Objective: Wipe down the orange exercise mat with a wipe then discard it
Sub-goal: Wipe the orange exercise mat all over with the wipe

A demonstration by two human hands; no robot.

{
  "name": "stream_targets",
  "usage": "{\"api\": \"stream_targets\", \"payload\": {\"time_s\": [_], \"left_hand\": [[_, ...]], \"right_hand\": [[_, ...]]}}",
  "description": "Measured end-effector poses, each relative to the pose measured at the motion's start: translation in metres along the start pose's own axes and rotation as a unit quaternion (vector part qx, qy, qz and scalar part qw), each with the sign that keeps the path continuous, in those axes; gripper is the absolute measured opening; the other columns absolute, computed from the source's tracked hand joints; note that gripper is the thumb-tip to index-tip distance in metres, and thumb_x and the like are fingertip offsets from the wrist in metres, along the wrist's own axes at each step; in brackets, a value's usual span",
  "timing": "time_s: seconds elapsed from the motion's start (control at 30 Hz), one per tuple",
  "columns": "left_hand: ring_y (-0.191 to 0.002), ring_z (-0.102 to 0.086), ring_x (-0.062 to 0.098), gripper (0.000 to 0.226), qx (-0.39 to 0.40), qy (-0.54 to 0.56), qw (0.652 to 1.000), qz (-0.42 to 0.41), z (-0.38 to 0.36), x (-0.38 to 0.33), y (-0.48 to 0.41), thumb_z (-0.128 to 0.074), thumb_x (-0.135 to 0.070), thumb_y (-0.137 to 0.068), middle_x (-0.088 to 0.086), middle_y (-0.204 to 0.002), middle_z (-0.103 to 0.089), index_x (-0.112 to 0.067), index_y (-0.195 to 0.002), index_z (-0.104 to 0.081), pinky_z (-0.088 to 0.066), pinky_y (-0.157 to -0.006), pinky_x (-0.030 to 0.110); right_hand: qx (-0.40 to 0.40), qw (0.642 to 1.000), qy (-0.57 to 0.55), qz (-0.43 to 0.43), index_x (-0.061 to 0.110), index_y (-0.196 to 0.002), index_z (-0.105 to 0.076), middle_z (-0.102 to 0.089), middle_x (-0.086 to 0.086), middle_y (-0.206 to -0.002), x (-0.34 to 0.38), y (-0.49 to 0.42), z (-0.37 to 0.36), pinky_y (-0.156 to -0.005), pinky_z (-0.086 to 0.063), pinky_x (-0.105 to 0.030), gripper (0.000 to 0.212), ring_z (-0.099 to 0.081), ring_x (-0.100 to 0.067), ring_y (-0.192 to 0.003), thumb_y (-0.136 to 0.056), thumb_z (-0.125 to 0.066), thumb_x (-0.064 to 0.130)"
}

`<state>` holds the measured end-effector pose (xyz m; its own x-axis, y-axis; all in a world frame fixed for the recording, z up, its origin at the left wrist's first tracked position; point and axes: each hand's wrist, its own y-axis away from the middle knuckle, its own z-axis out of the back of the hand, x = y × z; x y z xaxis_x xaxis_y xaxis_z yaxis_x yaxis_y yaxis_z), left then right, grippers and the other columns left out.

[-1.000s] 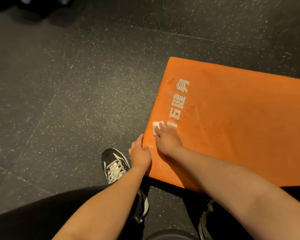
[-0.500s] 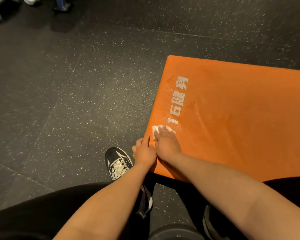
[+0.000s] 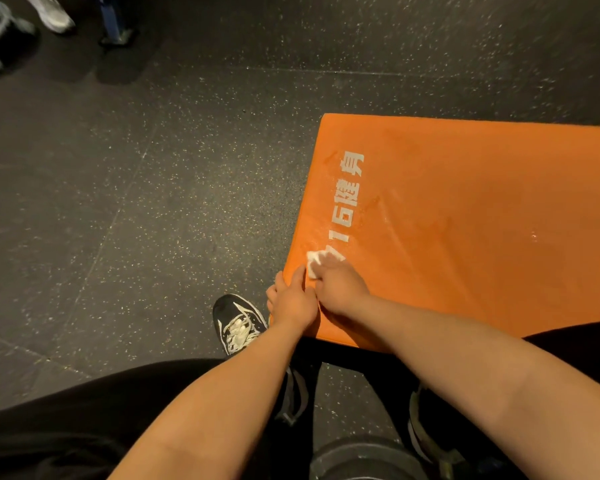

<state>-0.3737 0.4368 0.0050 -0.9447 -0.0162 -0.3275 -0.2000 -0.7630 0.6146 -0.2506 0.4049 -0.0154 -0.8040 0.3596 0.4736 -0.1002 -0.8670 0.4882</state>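
The left hand (image 3: 291,299) has slid in against the right hand (image 3: 342,287), fingers straight on the edge of the orange exercise mat (image 3: 465,220), while the right grips the wipe (image 3: 315,263), so wiping looks unfinished.

mat (image 3: 465,209): matt orange vinyl | wipe (image 3: 315,263): white paper | floor (image 3: 153,202): speckled rubber

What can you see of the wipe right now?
The wipe is small, white and crumpled, like thin paper. It lies on the mat near its short edge, at the near end of the white lettering. The right hand lies on it, hiding most; its fingers are blurred. The left hand rests at the mat's edge, one finger beside the wipe; contact unclear.
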Motion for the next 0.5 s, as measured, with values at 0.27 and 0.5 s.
{"api": "stream_targets", "payload": {"time_s": [0.27, 0.5], "left_hand": [[-0.142, -0.018, 0.036, 0.055, -0.013, -0.022, 1.000, 0.003, 0.002, -0.004, 0.003, -0.039, -0.038, -0.101, 0.011, -0.164, -0.010, -0.047, -0.153, -0.025, -0.015, -0.119, 0.048], [-0.147, -0.012, 0.035, 0.052, -0.029, 0.009, 1.000, 0.004, -0.007, -0.001, 0.001, -0.041, -0.032, -0.101, 0.010, -0.165, -0.008, -0.049, -0.149, -0.033, -0.011, -0.122, 0.049]], "right_hand": [[0.006, 0.992, 0.002, -0.127, 0.020, -0.163, -0.010, 0.003, -0.002, -0.171, -0.034, 0.001, 0.013, -0.125, 0.002, -0.051, 0.060, 0.007, -0.022, -0.157, -0.107, -0.032, 0.029], [0.041, 0.998, -0.019, 0.041, 0.031, -0.161, -0.021, -0.007, 0.005, -0.170, -0.016, 0.007, 0.002, -0.124, 0.008, -0.047, 0.058, 0.002, -0.017, -0.157, -0.106, -0.038, 0.032]]}}
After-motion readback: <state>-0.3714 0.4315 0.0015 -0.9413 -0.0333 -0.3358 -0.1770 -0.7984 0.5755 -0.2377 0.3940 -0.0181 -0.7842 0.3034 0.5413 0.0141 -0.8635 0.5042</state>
